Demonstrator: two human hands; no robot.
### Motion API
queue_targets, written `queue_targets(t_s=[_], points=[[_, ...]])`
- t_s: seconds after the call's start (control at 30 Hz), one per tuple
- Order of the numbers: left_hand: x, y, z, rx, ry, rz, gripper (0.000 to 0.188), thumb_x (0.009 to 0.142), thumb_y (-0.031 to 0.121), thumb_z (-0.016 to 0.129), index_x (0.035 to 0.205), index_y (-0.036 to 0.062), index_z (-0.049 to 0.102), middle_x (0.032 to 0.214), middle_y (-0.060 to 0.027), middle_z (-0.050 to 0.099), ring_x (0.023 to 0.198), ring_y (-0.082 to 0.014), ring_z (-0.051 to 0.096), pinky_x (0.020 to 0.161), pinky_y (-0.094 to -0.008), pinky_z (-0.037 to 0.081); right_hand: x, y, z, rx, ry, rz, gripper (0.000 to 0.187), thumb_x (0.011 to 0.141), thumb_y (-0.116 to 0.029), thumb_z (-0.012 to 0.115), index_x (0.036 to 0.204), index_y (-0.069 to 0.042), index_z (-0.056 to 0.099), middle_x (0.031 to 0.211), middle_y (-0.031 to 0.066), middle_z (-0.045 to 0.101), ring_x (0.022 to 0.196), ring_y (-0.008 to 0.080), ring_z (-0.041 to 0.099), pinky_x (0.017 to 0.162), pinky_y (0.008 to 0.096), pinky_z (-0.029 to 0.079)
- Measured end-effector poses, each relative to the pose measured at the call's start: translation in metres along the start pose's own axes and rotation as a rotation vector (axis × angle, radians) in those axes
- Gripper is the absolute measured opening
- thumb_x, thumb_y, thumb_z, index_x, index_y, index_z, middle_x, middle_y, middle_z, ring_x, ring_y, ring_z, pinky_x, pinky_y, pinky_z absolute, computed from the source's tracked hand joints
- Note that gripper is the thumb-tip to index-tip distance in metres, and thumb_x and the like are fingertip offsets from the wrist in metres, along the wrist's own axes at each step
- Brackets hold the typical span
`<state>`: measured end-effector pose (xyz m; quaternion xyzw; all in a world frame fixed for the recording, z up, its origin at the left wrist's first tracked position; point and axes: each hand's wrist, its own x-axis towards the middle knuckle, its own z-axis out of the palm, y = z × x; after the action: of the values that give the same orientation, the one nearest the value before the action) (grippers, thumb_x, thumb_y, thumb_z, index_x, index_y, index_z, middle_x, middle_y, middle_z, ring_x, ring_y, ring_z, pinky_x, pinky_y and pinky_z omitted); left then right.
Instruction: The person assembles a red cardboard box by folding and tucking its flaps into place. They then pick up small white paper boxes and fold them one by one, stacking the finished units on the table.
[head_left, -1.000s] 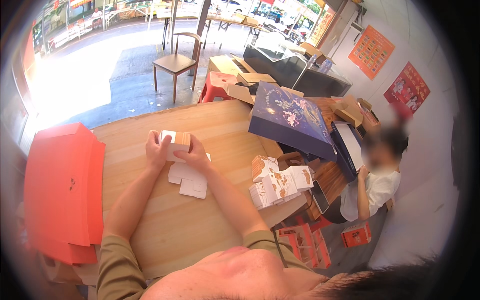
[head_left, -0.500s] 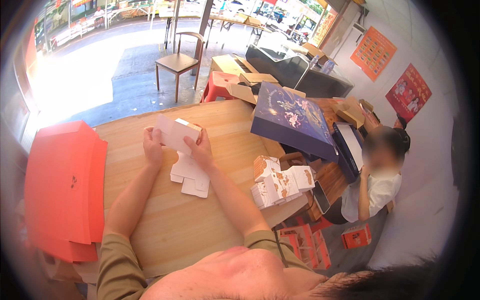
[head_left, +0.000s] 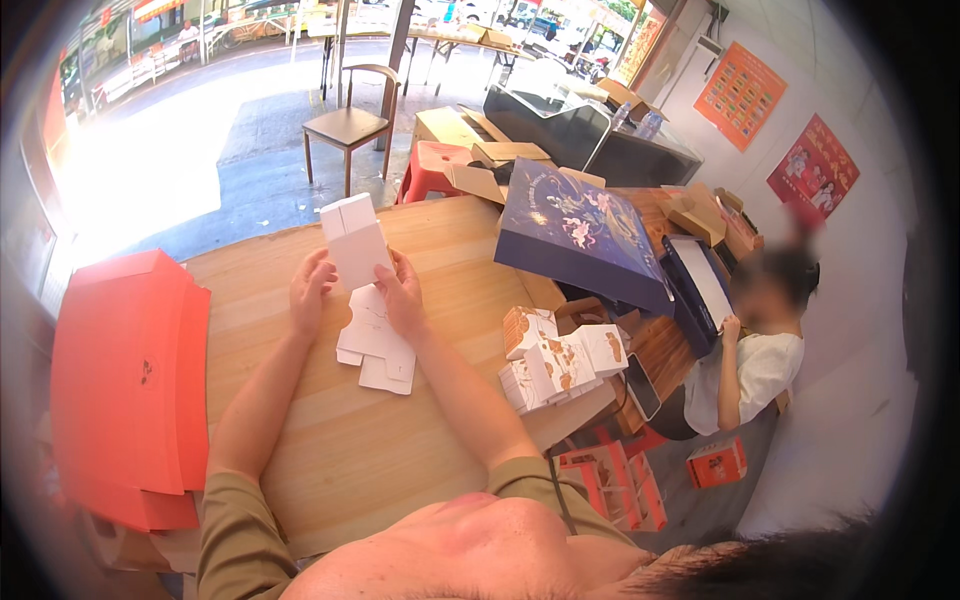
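I have a white carton (head_left: 355, 240) up over the wooden table (head_left: 335, 465)
Around it: red cardboard (head_left: 130, 370) at 8 o'clock; my left hand (head_left: 308, 288) at 7, fingers curled, touching or not I cannot tell; flat white cardboard (head_left: 378, 340) at 6; my right hand (head_left: 402, 298) at 5, clamped on its lower corner; patterned boxes (head_left: 556, 368) at 4

head: left fisheye, head-worn | looks down, forward over table (head_left: 460, 275) | left hand (head_left: 307, 292), right hand (head_left: 403, 298) near | chair (head_left: 345, 127) farther
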<state>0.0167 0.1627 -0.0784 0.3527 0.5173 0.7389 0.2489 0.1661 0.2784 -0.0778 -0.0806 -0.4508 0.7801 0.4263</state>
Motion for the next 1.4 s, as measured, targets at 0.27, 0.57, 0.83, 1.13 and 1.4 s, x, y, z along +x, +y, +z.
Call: queue_targets(t_s=[0.27, 0.57, 0.83, 1.13, 1.4], points=[[-0.006, 0.005, 0.001, -0.093, -0.182, 0.124, 0.063, 0.097, 0.023, 0.070, 0.151, 0.0024, 0.045, 0.133, -0.0122, 0.065, 0.123, -0.0188, 0.061, 0.104, -0.0341, 0.048, -0.011, -0.004, 0.006, -0.261, -0.200, -0.016, 0.055, 0.095, -0.015, 0.077, 0.141, 0.000, 0.053, 0.137, 0.0083, 0.062, 0.128, 0.0165, 0.058, 0.106, 0.0339, 0.049], [-0.003, -0.007, -0.001, 0.063, 0.052, 0.081, 0.032, 0.094, 0.023, 0.077, 0.113, 0.0045, 0.059, 0.100, 0.0002, 0.063, 0.091, -0.0091, 0.062, 0.076, -0.0262, 0.052, -0.013, -0.011, 0.020, -0.216, -0.081, -0.038, 0.050, 0.097, -0.013, 0.076, 0.139, 0.000, 0.053, 0.131, 0.0097, 0.066, 0.122, 0.0188, 0.064, 0.105, 0.0345, 0.053], [-0.003, -0.001, 0.004, 0.066, -0.075, -0.017, 0.024, 0.100, 0.023, 0.070, 0.114, 0.0051, 0.063, 0.101, 0.0005, 0.068, 0.088, -0.0065, 0.062, 0.074, -0.0233, 0.050, -0.009, -0.008, 0.007, -0.190, 0.028, 0.057, 0.042, 0.096, -0.010, 0.075, 0.132, 0.002, 0.058, 0.122, 0.0116, 0.069, 0.109, 0.0214, 0.070, 0.088, 0.0345, 0.062], [-0.004, 0.012, 0.005, 0.082, -0.096, -0.053, 0.028, 0.104, 0.027, 0.064, 0.119, 0.0040, 0.063, 0.108, -0.0007, 0.068, 0.087, -0.0061, 0.061, 0.072, -0.0220, 0.048, -0.012, -0.012, 0.007, -0.314, -0.042, 0.004, 0.038, 0.095, -0.009, 0.075, 0.129, 0.000, 0.062, 0.118, 0.0075, 0.070, 0.105, 0.0176, 0.068, 0.085, 0.0327, 0.059], [-0.003, -0.001, 0.008, 0.129, -0.009, 0.015, 0.037, 0.106, 0.031, 0.061, 0.130, 0.0032, 0.061, 0.113, -0.0033, 0.069, 0.093, -0.0076, 0.062, 0.074, -0.0252, 0.050, -0.015, -0.009, 0.009, -0.449, -0.010, 0.006, 0.036, 0.094, -0.012, 0.077, 0.125, 0.002, 0.065, 0.116, 0.0082, 0.071, 0.105, 0.0171, 0.067, 0.088, 0.0327, 0.054]])
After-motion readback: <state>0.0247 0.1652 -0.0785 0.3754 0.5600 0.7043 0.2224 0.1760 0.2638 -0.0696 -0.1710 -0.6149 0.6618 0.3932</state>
